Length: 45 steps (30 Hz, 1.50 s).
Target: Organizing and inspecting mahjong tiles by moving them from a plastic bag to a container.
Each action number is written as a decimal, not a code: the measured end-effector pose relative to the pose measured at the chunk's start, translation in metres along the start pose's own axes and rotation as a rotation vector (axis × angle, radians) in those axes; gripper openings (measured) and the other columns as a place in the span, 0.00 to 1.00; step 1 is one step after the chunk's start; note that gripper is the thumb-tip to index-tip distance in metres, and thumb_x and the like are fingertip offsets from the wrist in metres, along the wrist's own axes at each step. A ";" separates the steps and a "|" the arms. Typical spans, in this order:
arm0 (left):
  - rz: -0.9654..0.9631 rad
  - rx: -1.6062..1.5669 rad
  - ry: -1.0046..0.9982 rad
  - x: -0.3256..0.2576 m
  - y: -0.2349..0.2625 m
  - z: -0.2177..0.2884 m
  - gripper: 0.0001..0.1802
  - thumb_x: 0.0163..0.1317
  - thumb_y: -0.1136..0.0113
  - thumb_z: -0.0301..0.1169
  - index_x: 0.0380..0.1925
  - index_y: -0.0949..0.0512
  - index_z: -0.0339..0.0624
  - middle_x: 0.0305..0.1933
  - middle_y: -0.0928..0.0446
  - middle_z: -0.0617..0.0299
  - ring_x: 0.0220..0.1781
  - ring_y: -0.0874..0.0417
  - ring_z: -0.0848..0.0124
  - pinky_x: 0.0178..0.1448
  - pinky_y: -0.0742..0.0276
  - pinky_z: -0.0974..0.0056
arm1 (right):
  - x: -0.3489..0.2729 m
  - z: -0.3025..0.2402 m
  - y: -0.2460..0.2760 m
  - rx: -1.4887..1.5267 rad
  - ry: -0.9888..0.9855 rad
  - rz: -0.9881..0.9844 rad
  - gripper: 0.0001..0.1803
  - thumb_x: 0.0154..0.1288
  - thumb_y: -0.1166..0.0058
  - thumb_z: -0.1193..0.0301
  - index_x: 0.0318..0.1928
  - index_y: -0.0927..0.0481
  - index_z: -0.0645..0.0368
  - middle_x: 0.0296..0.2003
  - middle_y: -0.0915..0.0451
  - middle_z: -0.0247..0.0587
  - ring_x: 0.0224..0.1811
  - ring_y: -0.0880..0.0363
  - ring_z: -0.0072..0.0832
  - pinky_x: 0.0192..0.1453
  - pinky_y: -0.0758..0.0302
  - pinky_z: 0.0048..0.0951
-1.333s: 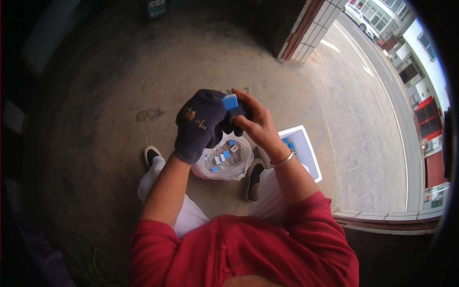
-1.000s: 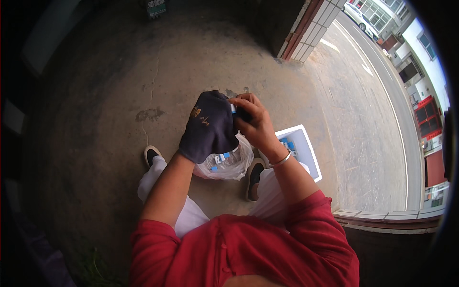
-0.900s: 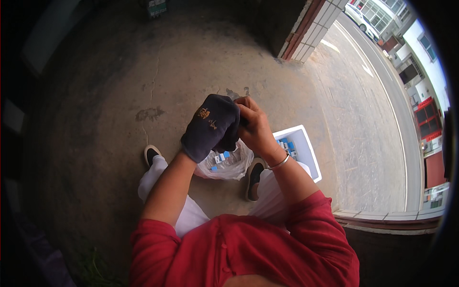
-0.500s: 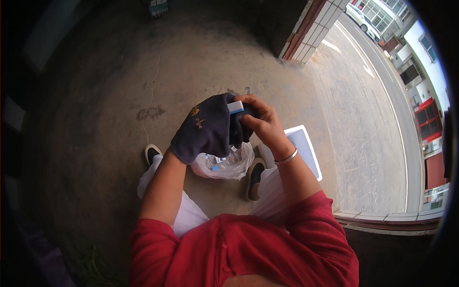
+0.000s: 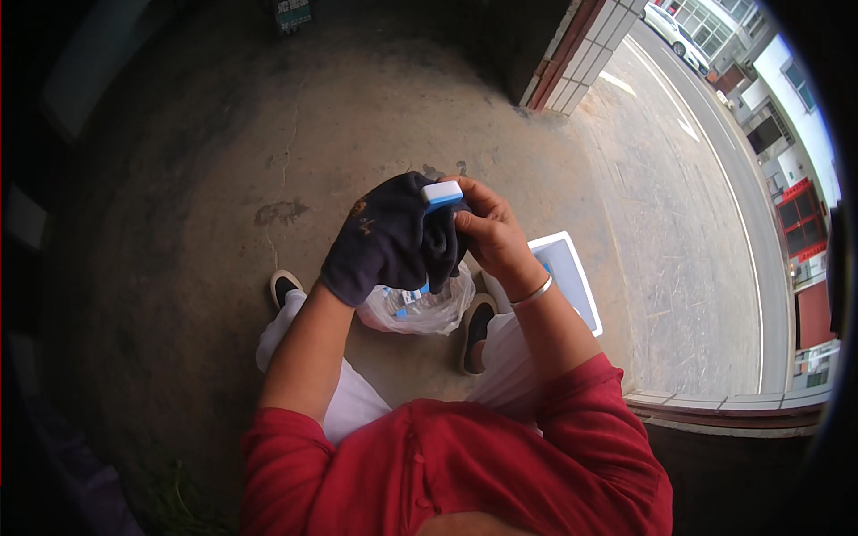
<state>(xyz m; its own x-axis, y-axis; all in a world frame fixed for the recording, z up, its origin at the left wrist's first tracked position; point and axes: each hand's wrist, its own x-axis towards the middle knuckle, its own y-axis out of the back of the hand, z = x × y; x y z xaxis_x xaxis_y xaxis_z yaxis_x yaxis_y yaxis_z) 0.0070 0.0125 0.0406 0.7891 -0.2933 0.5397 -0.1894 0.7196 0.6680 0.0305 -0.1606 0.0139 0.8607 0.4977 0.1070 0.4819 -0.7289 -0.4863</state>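
My left hand [image 5: 386,239] wears a dark glove and is closed around a small blue and white block [image 5: 441,195], whose top sticks out above the glove. My bare right hand [image 5: 490,234], with a silver bangle at the wrist, grips the same block from the right. Both hands are held together above my knees. Below them, on the ground between my shoes, lies a clear plastic bag [image 5: 420,308] holding several small blue and white pieces.
A white lidded box [image 5: 572,279] stands on the concrete floor by my right foot. A tiled pillar [image 5: 585,49] rises at the far right. Beyond a low sill [image 5: 724,406] lies a paved street with a parked car [image 5: 666,22].
The gloved left hand has turned and shifted slightly around the block while the right hand keeps its grip. The block's top shows again above the glove after being covered.
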 end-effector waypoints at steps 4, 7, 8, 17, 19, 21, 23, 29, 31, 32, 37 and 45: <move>-0.009 0.037 0.006 -0.002 0.002 -0.001 0.12 0.49 0.42 0.37 0.31 0.25 0.41 0.30 0.24 0.47 0.35 0.22 0.46 0.38 0.26 0.54 | 0.000 0.000 -0.003 -0.115 0.037 0.025 0.24 0.58 0.48 0.82 0.57 0.29 0.62 0.49 0.24 0.37 0.53 0.28 0.23 0.60 0.33 0.24; -0.031 0.078 0.028 -0.003 0.000 -0.002 0.14 0.52 0.43 0.40 0.32 0.23 0.41 0.31 0.23 0.46 0.37 0.21 0.46 0.41 0.25 0.52 | 0.000 0.001 -0.006 -0.352 0.116 0.052 0.24 0.58 0.49 0.81 0.58 0.30 0.62 0.49 0.24 0.39 0.53 0.28 0.24 0.60 0.33 0.24; 0.021 0.067 0.027 -0.004 -0.002 -0.002 0.13 0.53 0.44 0.38 0.33 0.23 0.41 0.32 0.23 0.46 0.37 0.21 0.47 0.41 0.25 0.52 | 0.000 0.000 -0.006 -0.469 0.137 0.059 0.25 0.59 0.48 0.80 0.58 0.31 0.62 0.49 0.24 0.40 0.52 0.27 0.24 0.60 0.33 0.25; 0.036 0.125 -0.196 -0.019 -0.021 -0.035 0.10 0.62 0.45 0.33 0.40 0.26 0.39 0.44 0.24 0.48 0.48 0.24 0.52 0.49 0.26 0.54 | 0.000 0.002 -0.008 -0.999 0.357 -0.037 0.30 0.52 0.45 0.78 0.59 0.32 0.61 0.41 0.20 0.53 0.43 0.19 0.32 0.50 0.26 0.30; -0.078 0.147 -0.161 -0.018 -0.022 -0.031 0.12 0.64 0.46 0.34 0.41 0.26 0.39 0.45 0.24 0.48 0.50 0.24 0.52 0.50 0.27 0.54 | -0.001 -0.001 -0.008 -1.017 0.292 -0.058 0.32 0.51 0.45 0.78 0.60 0.31 0.61 0.40 0.21 0.54 0.42 0.19 0.34 0.49 0.26 0.30; 0.025 -0.297 0.284 -0.026 -0.026 -0.028 0.13 0.68 0.50 0.35 0.45 0.26 0.38 0.46 0.23 0.48 0.49 0.23 0.52 0.52 0.26 0.54 | -0.003 -0.002 -0.010 -1.027 0.230 -0.088 0.33 0.50 0.45 0.77 0.61 0.31 0.60 0.40 0.21 0.55 0.41 0.19 0.35 0.49 0.26 0.31; 0.084 -0.209 0.253 -0.029 -0.030 -0.033 0.13 0.69 0.52 0.34 0.46 0.26 0.37 0.46 0.23 0.48 0.49 0.23 0.52 0.52 0.26 0.55 | -0.004 -0.005 -0.013 -0.937 0.196 -0.106 0.33 0.51 0.46 0.77 0.62 0.32 0.60 0.39 0.20 0.54 0.39 0.20 0.34 0.48 0.26 0.30; 0.073 -0.391 0.365 -0.023 -0.019 -0.023 0.12 0.68 0.51 0.33 0.44 0.25 0.37 0.44 0.22 0.47 0.46 0.22 0.51 0.51 0.26 0.55 | 0.000 0.006 -0.006 -0.767 0.234 -0.083 0.32 0.52 0.46 0.77 0.61 0.30 0.63 0.37 0.21 0.51 0.37 0.21 0.32 0.48 0.26 0.29; 0.006 -0.570 0.415 -0.020 -0.015 -0.023 0.10 0.66 0.49 0.32 0.41 0.24 0.38 0.42 0.23 0.47 0.46 0.22 0.51 0.49 0.25 0.55 | -0.003 0.000 -0.006 -0.807 0.196 -0.071 0.31 0.51 0.45 0.77 0.60 0.30 0.63 0.37 0.20 0.53 0.37 0.20 0.34 0.48 0.26 0.29; 0.036 -0.282 0.033 -0.019 -0.013 -0.028 0.09 0.62 0.47 0.31 0.38 0.24 0.39 0.40 0.23 0.47 0.45 0.22 0.52 0.47 0.26 0.55 | -0.003 -0.002 -0.007 -0.845 0.159 -0.061 0.31 0.51 0.45 0.77 0.60 0.30 0.64 0.38 0.20 0.54 0.37 0.19 0.36 0.48 0.25 0.30; -0.359 0.117 0.002 -0.013 -0.012 -0.030 0.15 0.61 0.44 0.34 0.45 0.24 0.39 0.44 0.22 0.49 0.49 0.23 0.54 0.52 0.27 0.56 | -0.005 0.000 -0.007 -1.103 0.246 -0.086 0.31 0.49 0.44 0.78 0.59 0.30 0.65 0.38 0.19 0.60 0.38 0.17 0.44 0.44 0.24 0.31; 0.256 0.149 -0.052 -0.029 -0.048 -0.043 0.11 0.64 0.49 0.33 0.43 0.27 0.40 0.37 0.23 0.47 0.42 0.22 0.52 0.45 0.24 0.53 | -0.006 0.001 -0.008 -0.924 0.017 -0.043 0.31 0.54 0.47 0.80 0.61 0.32 0.69 0.45 0.20 0.44 0.47 0.24 0.22 0.57 0.29 0.25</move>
<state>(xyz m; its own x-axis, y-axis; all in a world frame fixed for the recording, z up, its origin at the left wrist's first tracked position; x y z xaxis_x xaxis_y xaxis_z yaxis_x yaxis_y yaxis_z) 0.0179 0.0138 -0.0288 0.6747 -0.1488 0.7229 -0.4648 0.6752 0.5728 0.0213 -0.1578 0.0163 0.8377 0.5317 0.1252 0.4470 -0.7990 0.4023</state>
